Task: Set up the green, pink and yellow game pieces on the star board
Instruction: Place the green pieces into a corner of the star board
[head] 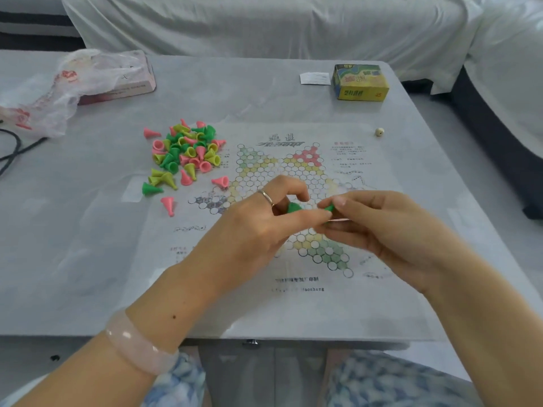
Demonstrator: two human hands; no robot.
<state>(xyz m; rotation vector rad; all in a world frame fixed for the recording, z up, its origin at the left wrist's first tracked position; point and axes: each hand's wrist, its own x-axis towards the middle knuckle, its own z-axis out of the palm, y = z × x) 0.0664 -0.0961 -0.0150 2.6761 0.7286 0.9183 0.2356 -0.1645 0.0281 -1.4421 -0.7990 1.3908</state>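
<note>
A paper star board (pixel 293 171) lies flat on the grey table, with no pieces standing on its circles. A heap of green, pink and yellow cone pieces (pixel 188 151) sits to the board's upper left, with a few strays around it. Both hands meet above the board's middle. My left hand (pixel 258 227) holds a green piece (pixel 293 207) in its curled fingers. My right hand (pixel 379 227) pinches another green piece (pixel 329 207) at its fingertips. The two pieces are close together, partly hidden by fingers.
A yellow game box (pixel 362 82) and a white slip stand at the back right. A small die (pixel 379 131) lies right of the board. A pink box (pixel 123 83) under a plastic bag (pixel 53 92) sits at the back left, a black cable (pixel 11 151) beside it.
</note>
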